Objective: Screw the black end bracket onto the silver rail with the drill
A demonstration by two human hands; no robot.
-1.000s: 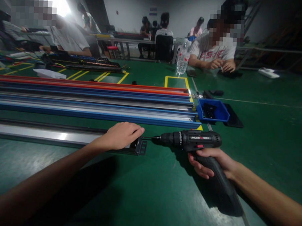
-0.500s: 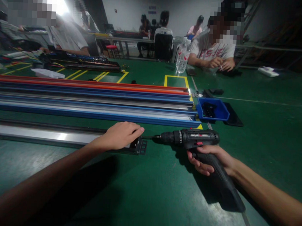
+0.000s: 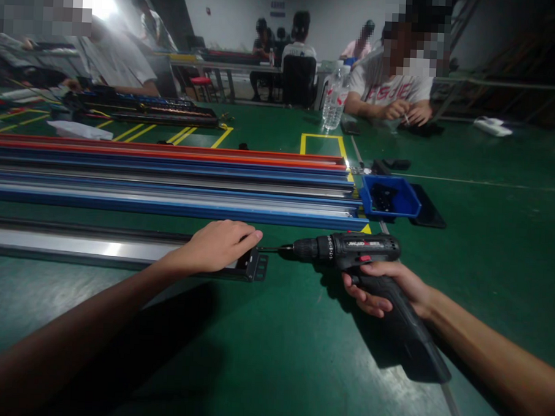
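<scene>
Across the green worktop [image 3: 499, 291], a power drill [image 3: 368, 245] points at the end of a black rail [image 3: 96, 249].
From the head camera, orange and blue rails [image 3: 259, 214] lie just beyond that rail, with a blue bin [image 3: 410, 206] of black parts beside their ends; clear bottles [image 3: 332, 106] stand farther off, near a co-worker [image 3: 372, 83]. The left hand [image 3: 223, 245] hides part of the black rail near its end bracket [image 3: 261, 268]; how firmly its fingers grip cannot be told. The right hand's [image 3: 412, 287] fingers wrap the drill's handle; whether the bit touches the rail's end is too small to tell. Since a second ago, the handle has swung slightly rightward, while the left hand stays put.
</scene>
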